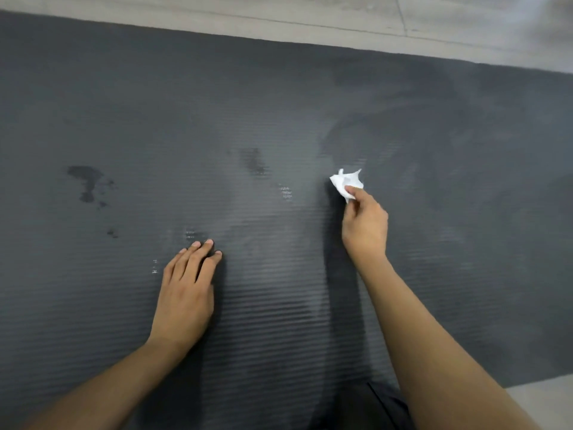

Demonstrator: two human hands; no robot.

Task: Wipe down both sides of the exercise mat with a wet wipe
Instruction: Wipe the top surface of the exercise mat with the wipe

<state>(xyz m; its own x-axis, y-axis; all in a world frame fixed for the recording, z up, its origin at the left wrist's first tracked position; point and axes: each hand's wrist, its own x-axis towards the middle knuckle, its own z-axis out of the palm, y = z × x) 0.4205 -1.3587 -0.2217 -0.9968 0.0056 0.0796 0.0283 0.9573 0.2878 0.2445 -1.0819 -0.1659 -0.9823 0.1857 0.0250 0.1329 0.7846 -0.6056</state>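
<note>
Stretching left to right beneath both hands, the mat [93, 88] is pressed flat by the straight-fingered left hand [186, 293], while the wipe [345, 183] is pinched in the right hand [364, 225], well right of the dark spots [86, 181].

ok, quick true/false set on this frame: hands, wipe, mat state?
1. The right hand pinches a crumpled white wipe. True.
2. The left hand grips a second wipe. False: it rests flat on the mat, fingers straight, holding nothing.
3. The mat is rolled up. False: it lies unrolled on the floor.
4. Dark, wet-looking blotches show on the mat, left of the left hand. True.
</note>
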